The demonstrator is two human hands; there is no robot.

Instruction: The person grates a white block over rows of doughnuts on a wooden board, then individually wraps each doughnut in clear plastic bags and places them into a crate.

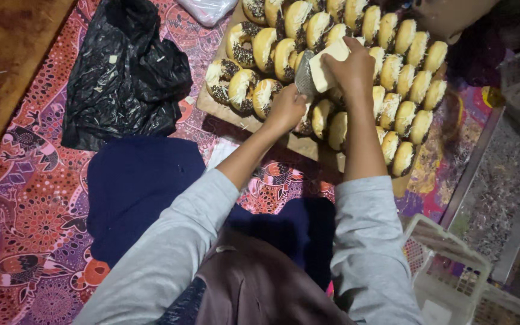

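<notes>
My left hand (286,108) grips the handle of a small metal grater (304,75), held over rows of ring doughnuts (392,72). My right hand (351,66) presses a pale block of cheese (327,63) against the grater. The doughnuts stand on edge on a wooden board (224,108); many carry shredded cheese, and some at the left (242,54) have dark sprinkles. Grey sleeves cover both my forearms.
A crumpled black plastic bag (124,72) lies left of the board on a patterned red cloth (25,204). White plastic baskets (446,265) stand at the lower right. A clear plastic bag (209,9) sits at the top. My dark blue trousers (133,192) fill the middle.
</notes>
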